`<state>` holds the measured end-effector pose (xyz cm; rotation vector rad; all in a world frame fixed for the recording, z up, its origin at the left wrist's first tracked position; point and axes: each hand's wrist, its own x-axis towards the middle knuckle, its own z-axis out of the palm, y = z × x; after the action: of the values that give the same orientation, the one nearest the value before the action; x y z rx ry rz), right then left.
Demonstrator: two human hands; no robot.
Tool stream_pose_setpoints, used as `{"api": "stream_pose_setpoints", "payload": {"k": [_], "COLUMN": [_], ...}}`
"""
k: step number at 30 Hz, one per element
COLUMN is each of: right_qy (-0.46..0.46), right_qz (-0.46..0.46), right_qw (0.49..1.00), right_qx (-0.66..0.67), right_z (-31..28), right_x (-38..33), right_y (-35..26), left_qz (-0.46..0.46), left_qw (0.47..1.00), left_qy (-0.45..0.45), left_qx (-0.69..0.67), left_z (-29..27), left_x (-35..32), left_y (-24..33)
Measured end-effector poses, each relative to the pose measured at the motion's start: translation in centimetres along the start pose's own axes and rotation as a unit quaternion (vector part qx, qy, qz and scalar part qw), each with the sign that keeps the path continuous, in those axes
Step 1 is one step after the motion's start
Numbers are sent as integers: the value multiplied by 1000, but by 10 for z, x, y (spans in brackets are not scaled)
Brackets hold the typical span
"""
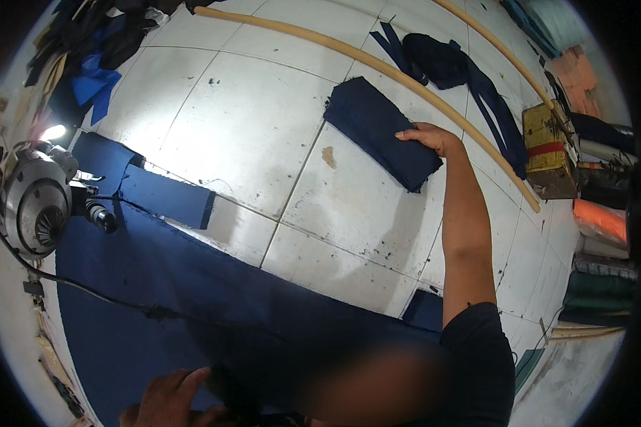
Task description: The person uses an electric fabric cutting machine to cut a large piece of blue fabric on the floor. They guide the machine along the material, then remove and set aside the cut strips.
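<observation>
My right hand reaches far out over the white tiled surface. Its thumb lies on top of a navy cloth piece, the fingers closed on its right edge. The piece is oblong and looks layered, with frayed ends. At the lower edge my left hand shows only in part, fingers bent in above a large navy cloth; what it may hold is hidden in the dark there. At the far left stands a grey motor-driven machine, probably a cloth cutter, with its lamp lit, beside narrower navy cloth strips.
A long wooden rod curves across beyond my right hand, with a second rod farther right. Navy scraps lie between them. A yellow box and folded fabrics line the right. A black cable crosses the large cloth.
</observation>
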<state>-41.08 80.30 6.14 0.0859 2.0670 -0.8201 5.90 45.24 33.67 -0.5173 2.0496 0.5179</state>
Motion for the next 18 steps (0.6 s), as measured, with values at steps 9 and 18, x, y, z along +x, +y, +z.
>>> {"api": "stream_pose_setpoints", "payload": {"k": [9,18], "right_qy": [67,77], "right_qz": [-28,-32], "right_qw": [986,961], "right_qx": [-153,-264], "right_z": [-14,4], "right_x": [16,-16], "right_y": [22,-21], "left_qz": [8,80], "left_qw": [1000,997], "left_qy": [-3,8], "left_qx": [-9,13], "left_z": [1,7], "left_x": [7,7], "left_y": [0,-30]}}
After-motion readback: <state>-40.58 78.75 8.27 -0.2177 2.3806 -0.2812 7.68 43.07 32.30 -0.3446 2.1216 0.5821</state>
